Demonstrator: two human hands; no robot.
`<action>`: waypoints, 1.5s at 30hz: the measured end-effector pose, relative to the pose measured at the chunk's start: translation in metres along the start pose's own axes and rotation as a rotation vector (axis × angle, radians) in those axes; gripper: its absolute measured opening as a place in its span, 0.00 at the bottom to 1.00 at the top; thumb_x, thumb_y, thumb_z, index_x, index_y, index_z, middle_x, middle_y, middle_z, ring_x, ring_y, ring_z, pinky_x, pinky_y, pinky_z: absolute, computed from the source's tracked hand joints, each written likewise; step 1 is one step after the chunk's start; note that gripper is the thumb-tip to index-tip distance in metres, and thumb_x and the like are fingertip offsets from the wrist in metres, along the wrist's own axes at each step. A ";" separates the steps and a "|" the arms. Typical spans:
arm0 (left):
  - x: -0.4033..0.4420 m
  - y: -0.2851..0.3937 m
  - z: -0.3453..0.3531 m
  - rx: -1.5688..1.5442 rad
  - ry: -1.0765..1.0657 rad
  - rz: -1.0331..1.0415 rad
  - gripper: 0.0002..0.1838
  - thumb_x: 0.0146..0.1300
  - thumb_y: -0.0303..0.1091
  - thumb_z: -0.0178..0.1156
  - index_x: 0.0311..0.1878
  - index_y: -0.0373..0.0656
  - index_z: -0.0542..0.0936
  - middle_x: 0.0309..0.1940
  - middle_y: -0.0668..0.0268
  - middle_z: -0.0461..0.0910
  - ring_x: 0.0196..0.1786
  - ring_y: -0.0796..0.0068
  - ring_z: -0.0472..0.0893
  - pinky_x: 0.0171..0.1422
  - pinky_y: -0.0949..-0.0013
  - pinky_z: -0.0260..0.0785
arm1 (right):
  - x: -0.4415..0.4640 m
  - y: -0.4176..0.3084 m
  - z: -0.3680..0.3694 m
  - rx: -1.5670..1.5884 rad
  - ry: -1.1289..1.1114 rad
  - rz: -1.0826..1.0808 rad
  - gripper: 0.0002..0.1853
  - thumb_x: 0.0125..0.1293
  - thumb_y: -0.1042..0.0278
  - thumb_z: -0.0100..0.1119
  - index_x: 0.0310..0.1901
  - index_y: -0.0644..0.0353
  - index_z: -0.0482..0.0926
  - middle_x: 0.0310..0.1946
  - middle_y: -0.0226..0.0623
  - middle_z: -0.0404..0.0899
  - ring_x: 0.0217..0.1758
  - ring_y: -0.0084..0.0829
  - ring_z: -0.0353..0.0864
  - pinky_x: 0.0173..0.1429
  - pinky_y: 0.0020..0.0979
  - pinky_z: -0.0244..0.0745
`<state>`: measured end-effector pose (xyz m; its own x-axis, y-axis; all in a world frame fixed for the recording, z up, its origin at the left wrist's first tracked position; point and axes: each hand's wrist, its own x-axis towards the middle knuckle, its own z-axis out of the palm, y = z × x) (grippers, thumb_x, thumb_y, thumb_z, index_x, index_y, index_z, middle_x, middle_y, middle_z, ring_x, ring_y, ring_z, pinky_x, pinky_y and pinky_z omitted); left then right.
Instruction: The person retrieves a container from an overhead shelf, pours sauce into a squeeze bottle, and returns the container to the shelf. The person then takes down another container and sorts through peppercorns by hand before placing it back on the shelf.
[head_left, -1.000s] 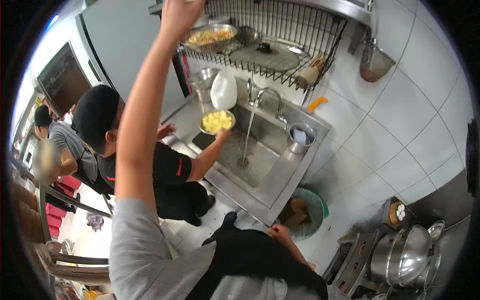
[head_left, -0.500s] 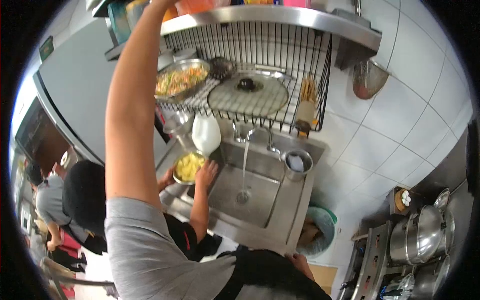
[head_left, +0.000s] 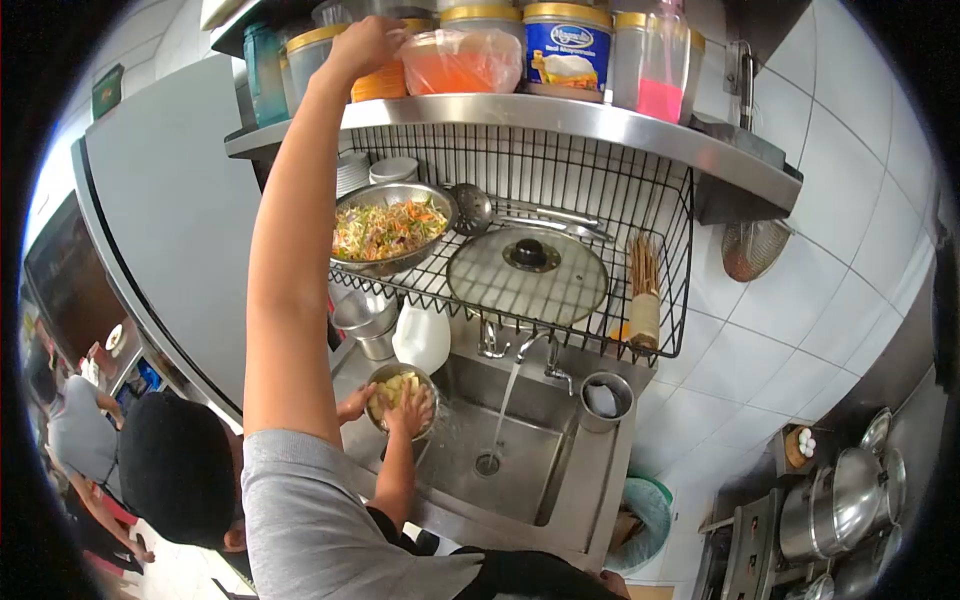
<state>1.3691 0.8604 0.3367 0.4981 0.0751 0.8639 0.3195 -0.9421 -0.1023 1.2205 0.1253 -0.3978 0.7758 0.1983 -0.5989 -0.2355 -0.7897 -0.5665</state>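
Observation:
My left arm stretches up to the steel shelf, and my left hand (head_left: pixel 366 46) is at a container with orange contents (head_left: pixel 380 83). Its fingers bend down over the container's top, and what they grip is hidden. Beside that hand stands a clear plastic bag of orange food (head_left: pixel 464 62). A blue-labelled tub (head_left: pixel 567 50) is farther right along the shelf. Only a sliver of my right hand (head_left: pixel 613 584) shows at the bottom edge, by my black apron, with its fingers out of sight.
A co-worker in a black cap (head_left: pixel 178 470) has both hands in a bowl of yellow chunks (head_left: pixel 402 388) by the sink (head_left: pixel 520 420). Water runs from the faucet (head_left: pixel 528 345). Below the shelf, a wire rack (head_left: pixel 672 290) holds a bowl of shredded vegetables (head_left: pixel 390 230) and a glass lid (head_left: pixel 530 280).
The view has tilted up, showing more of the shelf and my left hand on it. The co-worker's bowl has shifted toward the sink, one hand now on the chunks.

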 end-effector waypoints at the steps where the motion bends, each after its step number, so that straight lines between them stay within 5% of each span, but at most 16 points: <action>1: -0.002 -0.001 0.000 0.003 0.004 -0.011 0.24 0.67 0.55 0.62 0.61 0.55 0.85 0.54 0.53 0.86 0.58 0.49 0.84 0.64 0.47 0.73 | -0.003 -0.001 0.001 0.028 0.006 0.004 0.37 0.67 0.31 0.61 0.39 0.70 0.83 0.33 0.55 0.85 0.38 0.49 0.85 0.46 0.47 0.75; 7: -0.014 0.001 -0.005 -0.101 0.084 0.056 0.20 0.68 0.46 0.63 0.55 0.44 0.87 0.48 0.53 0.88 0.53 0.44 0.85 0.61 0.52 0.75 | -0.012 -0.018 0.008 0.128 0.030 0.037 0.38 0.67 0.30 0.60 0.42 0.70 0.82 0.36 0.55 0.85 0.40 0.48 0.85 0.48 0.48 0.76; 10: -0.009 -0.015 0.012 -0.203 0.174 0.121 0.18 0.63 0.44 0.64 0.52 0.49 0.88 0.41 0.49 0.88 0.48 0.43 0.85 0.60 0.52 0.77 | -0.015 -0.018 0.010 0.155 0.041 0.043 0.38 0.67 0.30 0.59 0.44 0.69 0.81 0.38 0.56 0.85 0.41 0.48 0.85 0.49 0.49 0.76; 20: -0.032 -0.017 0.020 0.016 0.368 0.299 0.23 0.64 0.50 0.67 0.60 0.53 0.84 0.62 0.54 0.76 0.66 0.44 0.72 0.72 0.49 0.66 | -0.020 -0.007 0.016 0.198 0.065 0.074 0.39 0.68 0.28 0.58 0.49 0.68 0.79 0.43 0.57 0.86 0.44 0.48 0.85 0.52 0.51 0.77; 23: -0.038 -0.020 0.027 0.140 0.566 0.211 0.34 0.60 0.59 0.69 0.67 0.55 0.79 0.73 0.56 0.69 0.78 0.47 0.61 0.77 0.34 0.53 | -0.027 -0.010 0.018 0.199 0.036 0.118 0.40 0.68 0.28 0.57 0.51 0.68 0.78 0.45 0.58 0.86 0.45 0.48 0.85 0.53 0.52 0.77; 25: -0.053 -0.011 0.008 0.480 0.802 0.177 0.26 0.66 0.50 0.67 0.62 0.45 0.81 0.55 0.52 0.81 0.60 0.52 0.78 0.64 0.49 0.69 | -0.034 -0.017 0.016 0.226 0.088 0.086 0.38 0.68 0.30 0.59 0.49 0.68 0.79 0.42 0.57 0.85 0.43 0.48 0.84 0.52 0.52 0.76; 27: -0.052 -0.018 0.010 0.545 0.729 0.090 0.29 0.64 0.53 0.67 0.63 0.46 0.80 0.56 0.53 0.80 0.62 0.53 0.75 0.64 0.46 0.66 | -0.042 -0.024 0.019 0.266 0.125 0.063 0.36 0.68 0.32 0.61 0.46 0.68 0.79 0.40 0.57 0.84 0.42 0.47 0.82 0.51 0.52 0.75; 29: -0.045 -0.049 0.030 0.326 0.349 -0.049 0.42 0.56 0.68 0.68 0.70 0.56 0.76 0.76 0.57 0.65 0.83 0.48 0.53 0.77 0.25 0.45 | -0.048 -0.029 0.021 0.306 0.163 0.048 0.34 0.67 0.34 0.62 0.44 0.69 0.79 0.38 0.56 0.84 0.40 0.47 0.81 0.49 0.52 0.75; 30: -0.047 -0.057 0.028 0.309 0.326 -0.045 0.46 0.54 0.72 0.67 0.72 0.56 0.75 0.77 0.57 0.65 0.84 0.48 0.51 0.77 0.22 0.41 | -0.051 -0.032 0.023 0.324 0.181 0.038 0.34 0.67 0.35 0.63 0.43 0.69 0.79 0.37 0.56 0.83 0.40 0.46 0.80 0.49 0.52 0.74; 33: -0.052 -0.071 0.026 0.369 0.299 -0.039 0.45 0.54 0.70 0.68 0.70 0.54 0.76 0.73 0.50 0.68 0.80 0.44 0.58 0.75 0.25 0.50 | -0.058 -0.036 0.027 0.367 0.228 0.020 0.31 0.67 0.39 0.66 0.39 0.69 0.79 0.33 0.56 0.82 0.37 0.45 0.78 0.47 0.52 0.73; 37: -0.041 -0.104 0.052 0.287 0.537 0.064 0.46 0.52 0.72 0.68 0.71 0.56 0.75 0.73 0.47 0.68 0.83 0.50 0.52 0.76 0.23 0.45 | -0.053 -0.032 0.033 0.366 0.258 0.100 0.32 0.65 0.39 0.67 0.37 0.71 0.78 0.32 0.53 0.82 0.37 0.45 0.78 0.45 0.49 0.74; 38: -0.050 -0.076 0.034 0.496 0.631 0.051 0.49 0.47 0.70 0.74 0.65 0.43 0.77 0.62 0.43 0.78 0.75 0.52 0.69 0.73 0.34 0.60 | -0.050 -0.026 0.035 0.457 0.270 0.074 0.33 0.65 0.38 0.68 0.37 0.71 0.78 0.31 0.53 0.82 0.36 0.45 0.78 0.45 0.49 0.74; 41: -0.041 -0.039 0.020 -0.042 0.682 0.058 0.40 0.63 0.68 0.65 0.70 0.52 0.76 0.75 0.45 0.65 0.76 0.45 0.65 0.74 0.42 0.60 | -0.055 -0.038 0.034 0.404 0.290 0.074 0.33 0.65 0.38 0.67 0.37 0.71 0.78 0.31 0.54 0.82 0.36 0.45 0.78 0.45 0.49 0.74; 42: -0.049 -0.005 -0.002 -0.333 0.511 0.055 0.43 0.57 0.66 0.72 0.65 0.42 0.78 0.63 0.44 0.77 0.63 0.52 0.79 0.64 0.55 0.72 | -0.054 -0.041 0.034 0.391 0.289 0.067 0.33 0.65 0.38 0.67 0.37 0.71 0.78 0.31 0.53 0.82 0.36 0.45 0.78 0.45 0.49 0.74; 43: -0.055 0.048 -0.045 -0.873 0.218 -0.006 0.27 0.68 0.48 0.68 0.61 0.37 0.80 0.54 0.49 0.85 0.55 0.57 0.85 0.60 0.59 0.77 | -0.056 -0.042 0.032 0.371 0.285 0.062 0.33 0.66 0.38 0.66 0.38 0.71 0.78 0.31 0.53 0.82 0.36 0.46 0.79 0.45 0.48 0.74; 45: -0.050 0.067 -0.025 -1.103 0.073 -0.014 0.32 0.65 0.50 0.70 0.62 0.34 0.78 0.61 0.50 0.81 0.58 0.57 0.83 0.63 0.63 0.76 | -0.059 -0.039 0.028 0.353 0.267 0.068 0.33 0.66 0.39 0.66 0.38 0.72 0.78 0.31 0.54 0.82 0.36 0.46 0.79 0.44 0.48 0.74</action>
<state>1.3457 0.7853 0.2990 0.4400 0.1023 0.8921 -0.5877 -0.7184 0.3722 1.1672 0.1605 -0.3559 0.8648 -0.0402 -0.5005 -0.4402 -0.5403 -0.7172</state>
